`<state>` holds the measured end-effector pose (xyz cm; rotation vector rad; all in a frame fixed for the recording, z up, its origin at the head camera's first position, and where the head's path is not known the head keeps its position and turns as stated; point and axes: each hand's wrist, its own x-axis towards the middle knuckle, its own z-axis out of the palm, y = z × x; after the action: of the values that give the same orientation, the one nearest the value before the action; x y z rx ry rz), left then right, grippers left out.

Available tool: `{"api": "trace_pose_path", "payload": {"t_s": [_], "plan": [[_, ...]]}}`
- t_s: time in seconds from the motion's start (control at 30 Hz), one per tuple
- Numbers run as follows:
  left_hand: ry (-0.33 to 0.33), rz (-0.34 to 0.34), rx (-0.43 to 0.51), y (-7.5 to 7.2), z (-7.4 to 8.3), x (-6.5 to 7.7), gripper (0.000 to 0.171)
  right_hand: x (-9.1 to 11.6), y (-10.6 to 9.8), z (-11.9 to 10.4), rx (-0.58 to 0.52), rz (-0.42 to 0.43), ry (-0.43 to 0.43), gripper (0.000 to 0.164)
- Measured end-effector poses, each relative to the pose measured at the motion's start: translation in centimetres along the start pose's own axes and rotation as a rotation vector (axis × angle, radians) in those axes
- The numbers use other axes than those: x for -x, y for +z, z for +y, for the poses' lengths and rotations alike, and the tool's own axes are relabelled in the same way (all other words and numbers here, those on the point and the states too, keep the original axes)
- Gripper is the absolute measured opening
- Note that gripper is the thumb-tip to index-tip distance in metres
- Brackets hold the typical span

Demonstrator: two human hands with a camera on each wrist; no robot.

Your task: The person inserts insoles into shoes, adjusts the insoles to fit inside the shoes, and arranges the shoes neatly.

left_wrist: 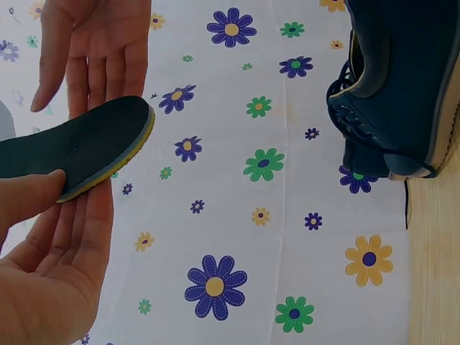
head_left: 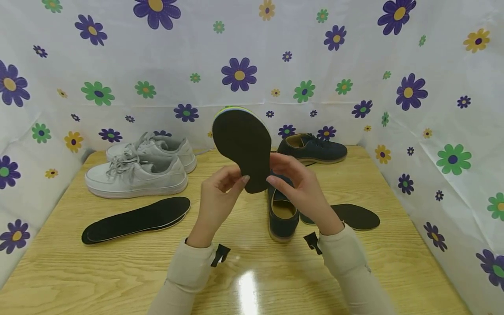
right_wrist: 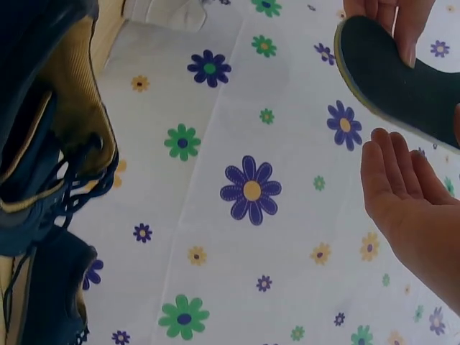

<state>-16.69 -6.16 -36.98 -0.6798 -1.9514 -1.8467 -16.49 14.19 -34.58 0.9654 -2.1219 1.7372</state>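
A black insole (head_left: 242, 144) with a yellow-green edge is held up over the table, its wide end on top. My left hand (head_left: 220, 192) pinches it near the lower end, thumb on the dark face and fingers behind. Beside its other edge is my right hand (head_left: 295, 186); in the left wrist view that right hand (left_wrist: 104, 50) has straight fingers, partly hidden behind the insole (left_wrist: 86, 144), and its thumb is apart. Contact there is unclear. Below stands a navy lace-up shoe (head_left: 283, 225), heel towards me and partly covered by my right hand.
White sneakers (head_left: 135, 178) stand at the back left, with stacked black insoles (head_left: 138, 218) in front. Another navy shoe (head_left: 315, 151) is at the back right. A dark insole (head_left: 358, 216) lies by my right forearm. Flowered cloth (head_left: 236, 43) encloses the wooden table (head_left: 118, 271).
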Motion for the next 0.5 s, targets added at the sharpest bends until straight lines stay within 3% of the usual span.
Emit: {"api": "trace_pose_path", "payload": {"t_s": [0.37, 0.5], "plan": [[-0.060, -0.005, 0.057, 0.7, 0.0, 0.3, 0.012, -0.6, 1.2, 0.0, -0.118, 0.086, 0.120, 0.023], [-0.089, -0.030, 0.086, 1.0, 0.1, 0.3, 0.012, -0.6, 1.4, 0.2, -0.097, 0.124, 0.140, 0.017]]}}
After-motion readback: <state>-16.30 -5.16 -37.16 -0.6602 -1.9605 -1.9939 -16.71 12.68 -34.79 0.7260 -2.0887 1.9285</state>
